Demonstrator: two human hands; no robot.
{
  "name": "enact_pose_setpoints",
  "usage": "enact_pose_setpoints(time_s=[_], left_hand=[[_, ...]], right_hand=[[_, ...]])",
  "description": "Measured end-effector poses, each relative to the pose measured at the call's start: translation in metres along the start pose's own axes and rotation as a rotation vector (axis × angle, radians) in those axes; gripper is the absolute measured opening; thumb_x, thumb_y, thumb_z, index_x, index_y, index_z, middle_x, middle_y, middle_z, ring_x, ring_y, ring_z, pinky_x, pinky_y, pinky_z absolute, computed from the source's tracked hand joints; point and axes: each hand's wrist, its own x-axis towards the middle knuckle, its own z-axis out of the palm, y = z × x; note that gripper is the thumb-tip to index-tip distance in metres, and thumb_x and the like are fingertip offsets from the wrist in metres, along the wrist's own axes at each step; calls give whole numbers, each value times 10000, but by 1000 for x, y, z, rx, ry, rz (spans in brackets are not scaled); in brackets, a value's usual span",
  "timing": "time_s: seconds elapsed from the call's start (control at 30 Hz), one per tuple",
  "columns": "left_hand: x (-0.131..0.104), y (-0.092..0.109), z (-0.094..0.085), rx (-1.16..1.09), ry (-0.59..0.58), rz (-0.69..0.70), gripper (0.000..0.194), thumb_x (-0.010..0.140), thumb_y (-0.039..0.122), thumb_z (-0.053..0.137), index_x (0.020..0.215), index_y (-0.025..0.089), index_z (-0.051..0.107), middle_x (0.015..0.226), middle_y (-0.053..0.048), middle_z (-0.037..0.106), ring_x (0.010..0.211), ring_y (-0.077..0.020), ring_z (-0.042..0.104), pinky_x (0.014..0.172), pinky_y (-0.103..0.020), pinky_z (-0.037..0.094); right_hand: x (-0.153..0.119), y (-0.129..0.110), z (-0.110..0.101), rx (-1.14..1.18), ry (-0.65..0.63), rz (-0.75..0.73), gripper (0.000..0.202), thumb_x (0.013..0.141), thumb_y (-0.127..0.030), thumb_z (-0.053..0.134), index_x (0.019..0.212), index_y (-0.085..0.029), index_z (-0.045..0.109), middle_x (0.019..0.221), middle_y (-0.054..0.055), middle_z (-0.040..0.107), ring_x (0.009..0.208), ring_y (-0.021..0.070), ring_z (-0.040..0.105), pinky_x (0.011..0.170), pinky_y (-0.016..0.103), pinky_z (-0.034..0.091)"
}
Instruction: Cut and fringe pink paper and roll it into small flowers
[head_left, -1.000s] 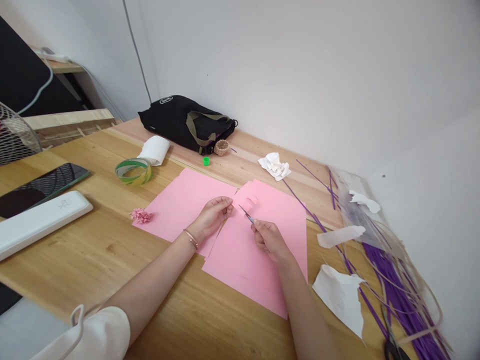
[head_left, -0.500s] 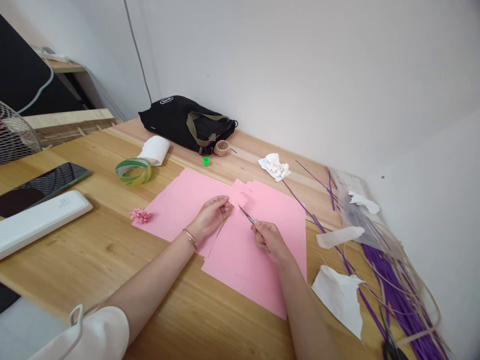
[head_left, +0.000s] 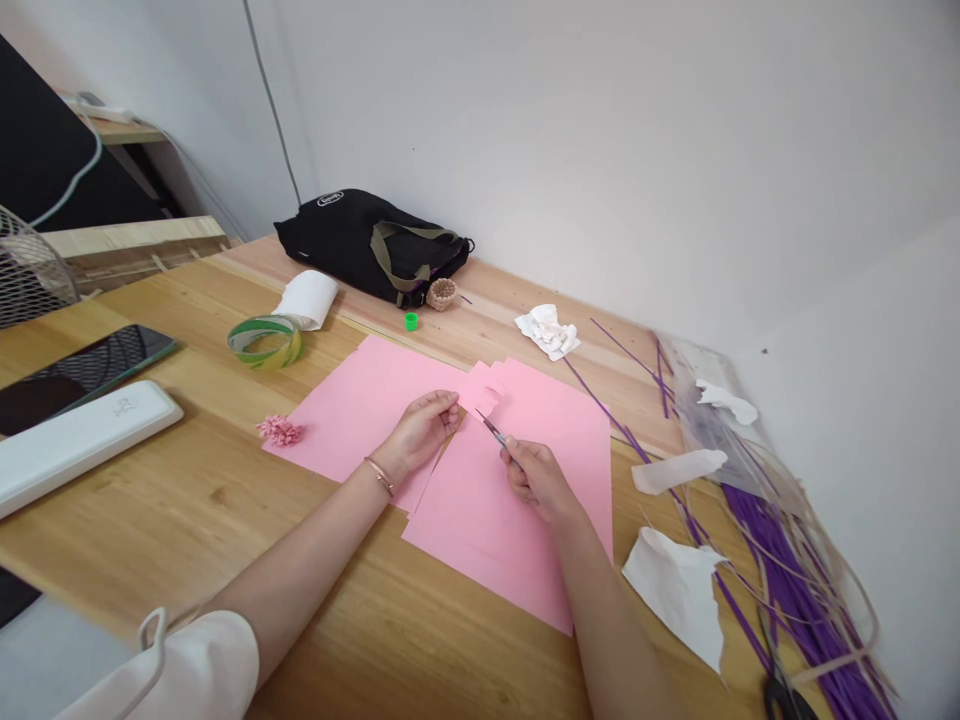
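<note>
Nearest, a wooden tabletop (head_left: 352,630); on it, two pale-pink paper sheets, the right one (head_left: 510,530) and the left one (head_left: 352,410). Right hand (head_left: 540,480) over the right sheet, fingers curled round small metal scissors (head_left: 493,430), blades angled up-left. Left hand (head_left: 427,430) a little farther: thumb and forefinger pinch the edge of a small pink paper strip (head_left: 478,390) with cut flaps, between the hands, over the upper part of the right sheet. Blade tips at its near edge; cannot tell if they bite. Step in hand looks like snipping; next cut would call for a steady pinch and fingertips clear. Beyond: bright-green plastic cap (head_left: 410,321), black fabric bag (head_left: 337,240).
</note>
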Motion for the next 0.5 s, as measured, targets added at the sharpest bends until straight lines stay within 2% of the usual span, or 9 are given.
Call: enact_pose_setpoints(time_s=[0.5], left_hand=[[-1,-1,1,97,-39,11,214,580,227,779,621,126,595,534,22,527,524,-65,462,555,-214,374]], right_hand=[[-1,0,1,-47,-3,-22,489,679,-657,593,632,-192,449,372,-121,263,324,23,145,334,187,85]])
